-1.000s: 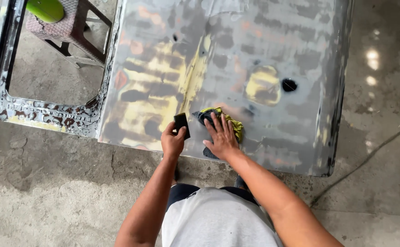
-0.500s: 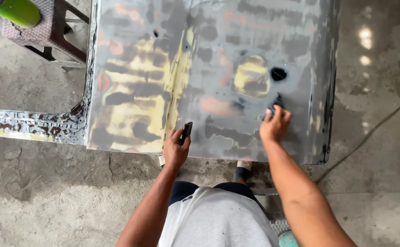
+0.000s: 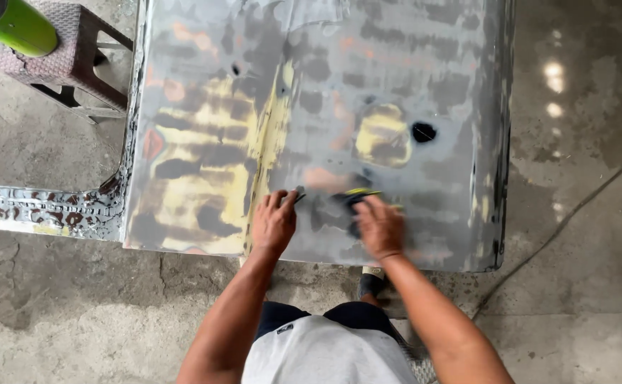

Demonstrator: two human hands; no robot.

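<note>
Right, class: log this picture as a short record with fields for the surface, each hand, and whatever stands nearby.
surface: grey car panel, patched with yellow filler, one dark hole
left hand: on the panel, holding a small dark piece, partly hidden
right hand: pressing a dark and yellow cloth onto the panel
nearby: stool with a green object on it, at top left
floor: bare concrete
</note>
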